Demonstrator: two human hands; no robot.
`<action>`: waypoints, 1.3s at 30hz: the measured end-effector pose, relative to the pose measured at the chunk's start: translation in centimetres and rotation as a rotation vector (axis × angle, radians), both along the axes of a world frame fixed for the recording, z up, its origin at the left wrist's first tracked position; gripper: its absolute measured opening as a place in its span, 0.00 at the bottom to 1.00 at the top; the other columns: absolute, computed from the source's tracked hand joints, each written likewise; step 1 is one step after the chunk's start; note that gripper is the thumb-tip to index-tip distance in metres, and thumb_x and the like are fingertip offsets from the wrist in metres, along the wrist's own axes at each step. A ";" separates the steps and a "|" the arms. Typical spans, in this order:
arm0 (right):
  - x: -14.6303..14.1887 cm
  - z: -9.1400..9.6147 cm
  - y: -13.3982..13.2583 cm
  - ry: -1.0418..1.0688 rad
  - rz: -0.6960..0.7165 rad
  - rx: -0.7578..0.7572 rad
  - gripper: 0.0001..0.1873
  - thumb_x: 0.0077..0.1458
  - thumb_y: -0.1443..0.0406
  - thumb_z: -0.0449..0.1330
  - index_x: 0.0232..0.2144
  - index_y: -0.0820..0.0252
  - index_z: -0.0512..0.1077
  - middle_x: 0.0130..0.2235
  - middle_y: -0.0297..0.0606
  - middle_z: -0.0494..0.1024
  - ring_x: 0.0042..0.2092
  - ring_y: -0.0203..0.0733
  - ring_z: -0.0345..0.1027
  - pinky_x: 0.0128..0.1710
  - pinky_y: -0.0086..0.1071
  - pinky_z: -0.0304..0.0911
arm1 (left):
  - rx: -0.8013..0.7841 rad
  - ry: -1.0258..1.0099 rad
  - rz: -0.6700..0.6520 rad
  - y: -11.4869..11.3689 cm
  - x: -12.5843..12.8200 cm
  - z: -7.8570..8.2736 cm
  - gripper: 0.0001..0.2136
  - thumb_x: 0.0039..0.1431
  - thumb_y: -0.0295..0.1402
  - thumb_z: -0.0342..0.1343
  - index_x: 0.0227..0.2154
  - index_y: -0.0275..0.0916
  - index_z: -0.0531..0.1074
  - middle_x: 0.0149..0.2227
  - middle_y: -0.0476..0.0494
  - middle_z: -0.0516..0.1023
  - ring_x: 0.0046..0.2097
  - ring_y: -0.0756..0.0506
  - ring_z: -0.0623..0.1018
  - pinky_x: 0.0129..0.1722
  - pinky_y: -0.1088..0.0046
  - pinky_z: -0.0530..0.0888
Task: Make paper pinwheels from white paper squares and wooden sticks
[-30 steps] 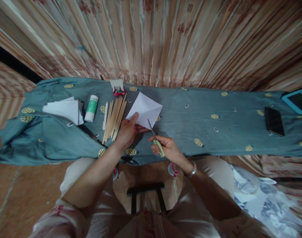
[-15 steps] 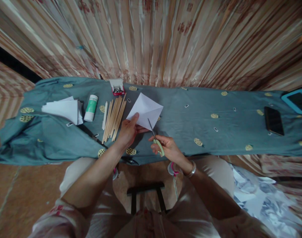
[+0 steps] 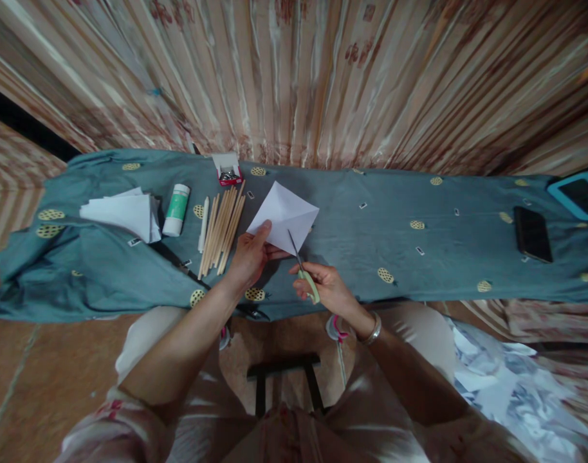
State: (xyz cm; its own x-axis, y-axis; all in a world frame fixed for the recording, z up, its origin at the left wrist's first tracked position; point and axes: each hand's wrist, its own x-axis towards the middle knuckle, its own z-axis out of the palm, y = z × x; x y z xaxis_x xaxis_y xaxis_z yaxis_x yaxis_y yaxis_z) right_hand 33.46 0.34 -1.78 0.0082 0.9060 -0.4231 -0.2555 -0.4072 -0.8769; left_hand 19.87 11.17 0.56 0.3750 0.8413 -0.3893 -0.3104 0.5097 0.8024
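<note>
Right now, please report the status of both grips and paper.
Left grip holds paper. Right grip holds scissors at its near corner. Sticks left of paper.

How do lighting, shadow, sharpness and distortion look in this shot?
Head view: dim overall, the held white sheet standing out bright; head view: soft shadow on the cloth below the left hand; head view: curtain folds fan outward; head view: fine detail soft, red box contents indistinct.
</note>
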 end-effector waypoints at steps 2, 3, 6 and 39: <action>0.0 -0.1 0.0 -0.009 0.005 0.007 0.25 0.35 0.52 0.74 0.33 0.60 0.74 0.20 0.25 0.70 0.19 0.28 0.62 0.19 0.23 0.57 | -0.007 0.001 0.002 0.0 0.0 0.0 0.11 0.60 0.39 0.60 0.35 0.33 0.73 0.31 0.38 0.84 0.39 0.38 0.85 0.41 0.58 0.83; 0.0 -0.2 0.0 -0.013 0.007 0.011 0.25 0.35 0.52 0.74 0.33 0.60 0.74 0.20 0.25 0.70 0.19 0.28 0.61 0.19 0.23 0.57 | -0.009 0.001 0.003 0.0 0.0 0.1 0.11 0.61 0.38 0.59 0.35 0.33 0.73 0.31 0.39 0.84 0.38 0.38 0.85 0.41 0.59 0.83; 0.0 -0.2 0.0 -0.011 0.017 0.022 0.24 0.38 0.52 0.73 0.33 0.60 0.74 0.20 0.25 0.71 0.19 0.28 0.61 0.19 0.24 0.57 | -0.005 -0.001 0.004 0.0 -0.1 0.1 0.10 0.61 0.37 0.58 0.35 0.33 0.73 0.30 0.39 0.83 0.37 0.39 0.85 0.40 0.60 0.83; 0.1 0.2 0.2 -0.013 0.029 0.004 0.23 0.37 0.52 0.73 0.32 0.59 0.73 0.18 0.25 0.71 0.18 0.29 0.61 0.16 0.23 0.54 | -0.005 0.013 -0.004 -0.3 0.1 0.0 0.11 0.59 0.39 0.60 0.33 0.34 0.74 0.30 0.38 0.83 0.43 0.36 0.84 0.43 0.58 0.82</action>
State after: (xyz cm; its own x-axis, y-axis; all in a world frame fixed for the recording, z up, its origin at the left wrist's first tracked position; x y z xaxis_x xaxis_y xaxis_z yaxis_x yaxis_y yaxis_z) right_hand 33.54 0.56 -1.58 -0.0131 0.9079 -0.4191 -0.2321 -0.4104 -0.8819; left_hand 19.99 10.87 0.52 0.3730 0.8379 -0.3984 -0.2983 0.5149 0.8037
